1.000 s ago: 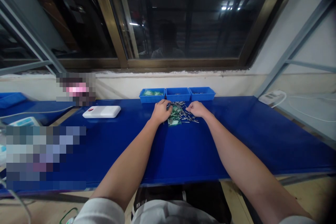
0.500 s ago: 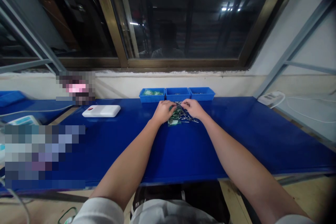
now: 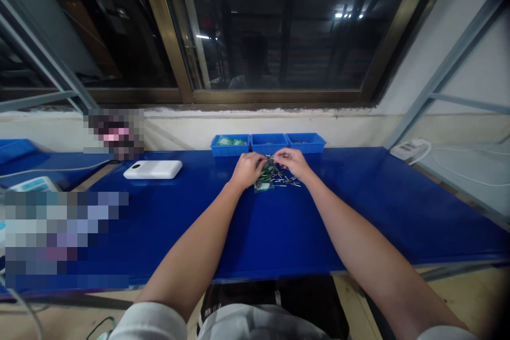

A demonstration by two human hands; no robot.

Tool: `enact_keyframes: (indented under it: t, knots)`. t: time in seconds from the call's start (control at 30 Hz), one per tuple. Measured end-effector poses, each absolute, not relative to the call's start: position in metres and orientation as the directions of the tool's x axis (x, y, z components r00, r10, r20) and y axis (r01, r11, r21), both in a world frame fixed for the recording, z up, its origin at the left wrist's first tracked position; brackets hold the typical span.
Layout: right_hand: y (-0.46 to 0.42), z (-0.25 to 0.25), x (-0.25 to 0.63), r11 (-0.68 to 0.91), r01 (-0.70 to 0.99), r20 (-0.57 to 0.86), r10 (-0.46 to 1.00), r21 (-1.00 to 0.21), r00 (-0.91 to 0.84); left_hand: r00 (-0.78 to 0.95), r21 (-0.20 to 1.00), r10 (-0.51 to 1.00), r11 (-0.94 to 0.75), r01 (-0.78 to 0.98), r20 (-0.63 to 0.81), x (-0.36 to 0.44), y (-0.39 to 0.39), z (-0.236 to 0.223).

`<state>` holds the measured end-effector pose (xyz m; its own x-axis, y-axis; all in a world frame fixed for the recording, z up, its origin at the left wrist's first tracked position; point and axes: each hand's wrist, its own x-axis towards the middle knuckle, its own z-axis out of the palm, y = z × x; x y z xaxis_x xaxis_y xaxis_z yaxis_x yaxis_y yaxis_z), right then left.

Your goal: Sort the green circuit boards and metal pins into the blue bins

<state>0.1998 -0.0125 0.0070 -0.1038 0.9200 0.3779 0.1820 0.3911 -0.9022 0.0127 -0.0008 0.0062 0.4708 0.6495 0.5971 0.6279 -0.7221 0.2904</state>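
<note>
My left hand (image 3: pixel 246 169) is at the left side of a small pile, its fingers bent together over the far end; what they hold, if anything, is too small to make out. From the other side, my right hand (image 3: pixel 292 162) reaches in with thumb and fingers pinched at the thin metal pins. Those pins (image 3: pixel 281 180), silvery and loose, lie scattered between and below my hands. Small green plastic packets (image 3: pixel 264 185) lie among them, partly covered by my left hand. The fingertips almost meet above the pile.
Three blue bins stand in a row behind my hands: a left bin (image 3: pixel 215 151) with green packets, a middle bin (image 3: pixel 268 147) and a right bin (image 3: pixel 311 147) with small parts. A white power bank (image 3: pixel 159 169) lies left on the blue table (image 3: pixel 279 239). A white power strip (image 3: pixel 409 147) sits far right.
Both hands stay over the pile, with only slight finger movement. The whole view has shifted very slightly.
</note>
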Motion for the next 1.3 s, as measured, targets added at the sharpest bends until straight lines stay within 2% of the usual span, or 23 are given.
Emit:
enact_keyframes:
  t: [0.1,0.17,0.27,0.37,0.47,0.7,0.83,0.97,1.17,1.3]
  knots:
    - [-0.011,0.007,0.203,0.345,0.130,0.340,0.939,-0.930,-0.058,0.447,0.300,0.646,-0.721,0.625,0.619,0.013,-0.001,0.006]
    - [-0.009,0.007,0.207,0.367,0.165,0.372,0.928,-0.915,0.002,0.403,0.315,0.655,-0.701,0.640,0.639,0.012,0.000,0.005]
    - [-0.006,0.010,0.215,0.383,0.375,0.456,0.881,-0.844,0.126,0.347,0.333,0.681,-0.659,0.674,0.646,0.008,0.003,0.003]
    - [-0.005,0.014,0.224,0.262,0.660,0.495,0.847,-0.704,0.192,0.315,0.345,0.708,-0.620,0.704,0.632,0.004,0.008,0.000]
    - [-0.002,0.014,0.230,0.149,0.792,0.474,0.859,-0.591,0.192,0.295,0.347,0.732,-0.586,0.732,0.614,0.002,0.012,-0.002]
    - [0.008,0.008,0.237,0.006,0.850,0.407,0.880,-0.527,0.246,0.324,0.332,0.763,-0.564,0.756,0.559,0.003,0.010,-0.003]
    - [0.012,0.007,0.239,-0.014,0.833,0.370,0.892,-0.553,0.261,0.356,0.344,0.771,-0.578,0.741,0.529,0.002,0.011,-0.004]
    - [0.013,0.004,0.240,0.022,0.797,0.332,0.916,-0.604,0.226,0.364,0.353,0.781,-0.574,0.739,0.508,0.003,0.011,-0.004]
    - [0.009,0.000,0.234,0.197,0.829,0.503,0.856,-0.524,0.115,0.384,0.367,0.781,-0.587,0.722,0.493,0.004,0.009,-0.003]
    - [0.002,-0.003,0.226,0.192,0.871,0.394,0.919,-0.452,0.002,0.419,0.337,0.785,-0.588,0.735,0.456,0.004,0.009,-0.007]
